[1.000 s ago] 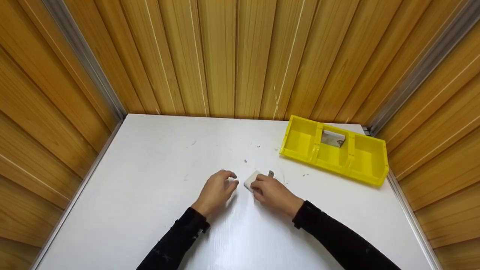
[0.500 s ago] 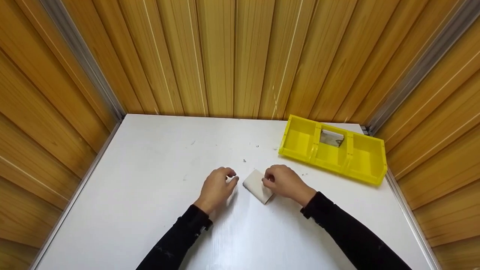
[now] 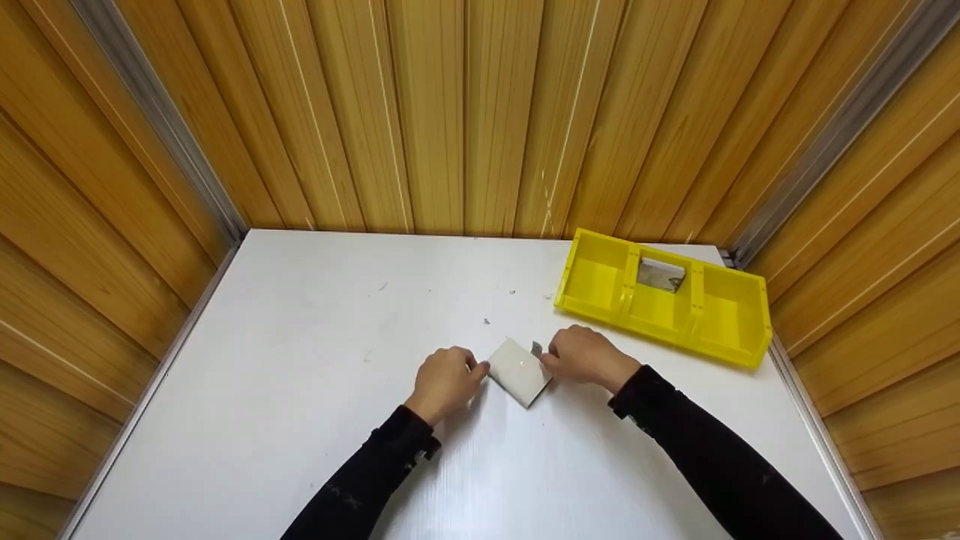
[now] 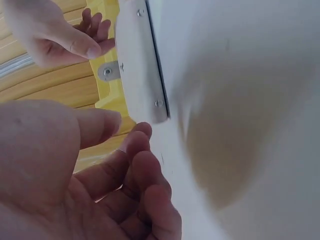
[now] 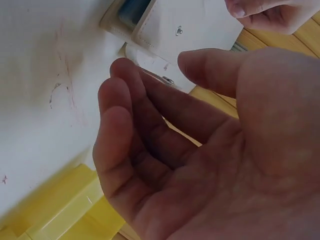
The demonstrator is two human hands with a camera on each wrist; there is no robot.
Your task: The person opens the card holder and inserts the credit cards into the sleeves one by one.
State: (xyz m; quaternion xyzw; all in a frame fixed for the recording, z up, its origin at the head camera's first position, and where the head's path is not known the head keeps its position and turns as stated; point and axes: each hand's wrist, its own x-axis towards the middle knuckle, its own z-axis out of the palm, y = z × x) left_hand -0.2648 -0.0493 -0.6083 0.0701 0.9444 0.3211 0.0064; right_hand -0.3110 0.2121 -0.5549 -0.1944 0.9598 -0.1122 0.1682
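A small cream wallet with metal snaps lies on the white table, turned cornerwise in the head view. Its short strap, with a snap at the end, sticks out from the far right edge. My left hand is at the wallet's left corner, thumb tip right beside it; in the left wrist view its fingers are loosely bent, with a gap to the thumb. At the right edge, my right hand is by the strap. In the right wrist view its bent fingertips overlap the strap, and the thumb stands apart.
A yellow bin with three compartments stands at the back right of the table. Its middle compartment holds a whitish-grey block. Wood-patterned walls enclose the table at the back and both sides.
My right hand has lifted off the wallet's top and shifted right to its edge, uncovering it and the strap. My left hand has come right, up to the left corner.
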